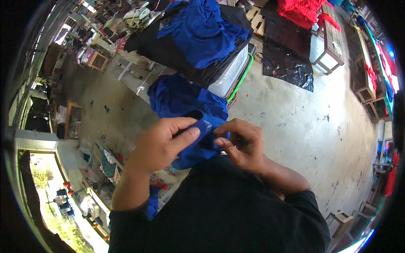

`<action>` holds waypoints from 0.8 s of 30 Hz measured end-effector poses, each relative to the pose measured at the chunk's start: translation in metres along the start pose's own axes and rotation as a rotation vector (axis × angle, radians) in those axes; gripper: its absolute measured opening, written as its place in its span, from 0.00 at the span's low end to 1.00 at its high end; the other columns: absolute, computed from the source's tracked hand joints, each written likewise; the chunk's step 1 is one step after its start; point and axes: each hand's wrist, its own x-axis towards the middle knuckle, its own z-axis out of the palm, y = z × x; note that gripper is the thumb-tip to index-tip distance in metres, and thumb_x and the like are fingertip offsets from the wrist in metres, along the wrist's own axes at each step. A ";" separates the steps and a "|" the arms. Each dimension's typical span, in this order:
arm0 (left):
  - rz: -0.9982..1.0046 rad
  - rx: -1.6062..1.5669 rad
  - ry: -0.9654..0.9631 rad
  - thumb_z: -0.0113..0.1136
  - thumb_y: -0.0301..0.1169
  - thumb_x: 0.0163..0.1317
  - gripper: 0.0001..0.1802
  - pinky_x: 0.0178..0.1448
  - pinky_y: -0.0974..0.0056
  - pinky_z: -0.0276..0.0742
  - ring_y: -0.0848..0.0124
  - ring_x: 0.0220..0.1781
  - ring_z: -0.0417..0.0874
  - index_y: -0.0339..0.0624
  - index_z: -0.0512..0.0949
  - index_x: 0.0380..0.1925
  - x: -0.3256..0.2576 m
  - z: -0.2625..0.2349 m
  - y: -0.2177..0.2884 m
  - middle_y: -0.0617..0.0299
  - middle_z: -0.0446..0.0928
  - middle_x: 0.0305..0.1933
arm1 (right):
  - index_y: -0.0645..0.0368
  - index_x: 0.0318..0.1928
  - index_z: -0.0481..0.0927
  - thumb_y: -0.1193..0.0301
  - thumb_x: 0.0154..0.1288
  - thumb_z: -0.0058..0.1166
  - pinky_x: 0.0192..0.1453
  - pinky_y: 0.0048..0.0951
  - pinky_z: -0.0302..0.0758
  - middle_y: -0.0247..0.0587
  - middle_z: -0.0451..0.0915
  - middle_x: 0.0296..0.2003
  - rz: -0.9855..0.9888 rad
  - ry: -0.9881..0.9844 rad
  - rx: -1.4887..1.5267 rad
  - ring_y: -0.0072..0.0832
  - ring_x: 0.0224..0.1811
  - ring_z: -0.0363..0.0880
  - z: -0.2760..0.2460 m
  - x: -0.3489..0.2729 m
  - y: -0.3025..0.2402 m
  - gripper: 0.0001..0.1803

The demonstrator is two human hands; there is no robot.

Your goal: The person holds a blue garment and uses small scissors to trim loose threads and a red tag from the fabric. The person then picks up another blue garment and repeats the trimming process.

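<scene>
A piece of blue fabric (192, 156) is held up in front of my body, its folded upper edge turned toward me. My left hand (158, 141) is closed on that fold, thumb on top and index finger behind. Close by on the right, my right hand (247, 145) has its fingers curled, with thumb and index tips pinching at the cloth's edge. A small pale mark shows on the fold between the hands. More blue fabric (181, 97) lies just beyond them; whether it joins the held piece is hidden.
Ahead, a blue garment heap (202, 36) rests on black sheeting over a stack, with a clear plastic bin (230, 74) and green cord (244, 78) at its side. Red cloth (299, 12) lies far right near a wooden bench (329, 42). Sewing machines (137, 14) stand far left.
</scene>
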 end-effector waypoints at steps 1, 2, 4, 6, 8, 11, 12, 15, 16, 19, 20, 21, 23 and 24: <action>0.055 -0.038 -0.025 0.57 0.32 0.71 0.18 0.52 0.67 0.77 0.75 0.44 0.81 0.29 0.79 0.54 0.004 0.004 -0.004 0.59 0.84 0.44 | 0.63 0.43 0.82 0.73 0.63 0.67 0.28 0.20 0.67 0.37 0.83 0.36 0.128 -0.020 0.034 0.14 0.25 0.72 0.000 0.002 -0.004 0.11; 0.102 0.033 -0.007 0.57 0.31 0.70 0.18 0.52 0.67 0.77 0.74 0.45 0.82 0.29 0.78 0.55 0.008 0.008 -0.003 0.57 0.84 0.45 | 0.64 0.44 0.81 0.72 0.64 0.67 0.29 0.20 0.67 0.35 0.83 0.37 0.256 -0.041 0.068 0.13 0.27 0.72 0.000 0.005 -0.005 0.12; 0.196 0.181 0.030 0.57 0.29 0.69 0.20 0.53 0.65 0.77 0.70 0.47 0.83 0.28 0.76 0.57 0.019 0.017 0.003 0.52 0.84 0.48 | 0.63 0.46 0.80 0.71 0.66 0.66 0.32 0.19 0.68 0.32 0.82 0.38 0.417 0.049 0.278 0.12 0.30 0.72 0.003 0.008 0.009 0.13; 0.190 0.233 0.054 0.58 0.26 0.69 0.22 0.56 0.67 0.77 0.74 0.50 0.81 0.27 0.73 0.61 0.034 0.027 0.000 0.54 0.83 0.52 | 0.63 0.47 0.79 0.70 0.67 0.65 0.34 0.18 0.68 0.31 0.81 0.39 0.552 0.111 0.421 0.11 0.32 0.71 -0.005 0.014 0.019 0.13; 0.201 0.266 0.101 0.58 0.26 0.68 0.23 0.55 0.65 0.77 0.69 0.50 0.83 0.26 0.73 0.61 0.046 0.038 -0.003 0.49 0.82 0.52 | 0.62 0.48 0.79 0.69 0.68 0.65 0.36 0.17 0.68 0.30 0.80 0.40 0.666 0.129 0.509 0.11 0.34 0.71 -0.016 0.026 0.027 0.14; 0.238 0.314 0.176 0.58 0.26 0.66 0.21 0.52 0.59 0.79 0.52 0.47 0.87 0.25 0.75 0.57 0.067 0.058 -0.001 0.36 0.82 0.47 | 0.64 0.45 0.80 0.71 0.66 0.66 0.32 0.17 0.67 0.30 0.81 0.37 0.522 0.244 0.444 0.11 0.31 0.72 -0.029 0.039 0.041 0.12; 0.237 0.362 0.194 0.58 0.26 0.65 0.21 0.52 0.58 0.79 0.49 0.47 0.86 0.25 0.75 0.57 0.074 0.063 0.002 0.36 0.82 0.46 | 0.64 0.45 0.80 0.71 0.66 0.66 0.31 0.17 0.67 0.30 0.81 0.36 0.559 0.215 0.443 0.11 0.31 0.72 -0.039 0.043 0.044 0.12; 0.172 0.575 0.229 0.58 0.25 0.64 0.23 0.50 0.55 0.80 0.44 0.45 0.85 0.27 0.74 0.59 0.091 0.081 0.020 0.35 0.82 0.45 | 0.64 0.43 0.81 0.71 0.65 0.67 0.30 0.18 0.67 0.29 0.81 0.34 0.634 0.105 0.417 0.10 0.30 0.71 -0.070 0.058 0.055 0.11; 0.137 0.653 0.237 0.58 0.25 0.63 0.24 0.49 0.55 0.80 0.43 0.45 0.84 0.28 0.74 0.60 0.096 0.089 0.026 0.35 0.82 0.45 | 0.64 0.42 0.81 0.70 0.65 0.67 0.30 0.18 0.67 0.29 0.82 0.34 0.648 0.063 0.392 0.09 0.29 0.71 -0.079 0.062 0.060 0.11; 0.110 0.725 0.293 0.58 0.24 0.62 0.28 0.45 0.52 0.79 0.43 0.41 0.84 0.30 0.71 0.64 0.112 0.109 0.029 0.35 0.82 0.42 | 0.64 0.40 0.82 0.69 0.64 0.68 0.29 0.18 0.67 0.28 0.82 0.32 0.659 -0.001 0.344 0.09 0.26 0.70 -0.097 0.073 0.076 0.11; 0.107 0.712 0.302 0.58 0.24 0.62 0.29 0.43 0.52 0.79 0.44 0.40 0.84 0.31 0.70 0.65 0.117 0.113 0.029 0.35 0.82 0.40 | 0.64 0.39 0.82 0.69 0.64 0.68 0.28 0.18 0.67 0.28 0.82 0.32 0.659 -0.013 0.334 0.09 0.25 0.70 -0.101 0.075 0.082 0.11; 0.104 0.698 0.312 0.58 0.24 0.62 0.30 0.42 0.51 0.78 0.44 0.38 0.84 0.31 0.69 0.66 0.122 0.117 0.029 0.35 0.82 0.39 | 0.63 0.39 0.82 0.69 0.64 0.69 0.28 0.18 0.66 0.28 0.82 0.32 0.643 -0.037 0.329 0.09 0.25 0.69 -0.106 0.079 0.085 0.11; 0.041 0.668 0.326 0.58 0.24 0.62 0.31 0.40 0.50 0.77 0.44 0.36 0.84 0.32 0.69 0.66 0.129 0.121 0.034 0.35 0.81 0.37 | 0.63 0.39 0.82 0.68 0.63 0.69 0.28 0.17 0.65 0.28 0.82 0.31 0.607 -0.085 0.326 0.09 0.25 0.69 -0.116 0.088 0.092 0.12; -0.017 0.647 0.329 0.58 0.24 0.62 0.30 0.39 0.50 0.77 0.44 0.36 0.83 0.32 0.69 0.66 0.132 0.122 0.040 0.35 0.81 0.37 | 0.63 0.39 0.83 0.69 0.63 0.69 0.29 0.16 0.65 0.28 0.81 0.32 0.617 -0.118 0.359 0.09 0.26 0.69 -0.118 0.091 0.098 0.11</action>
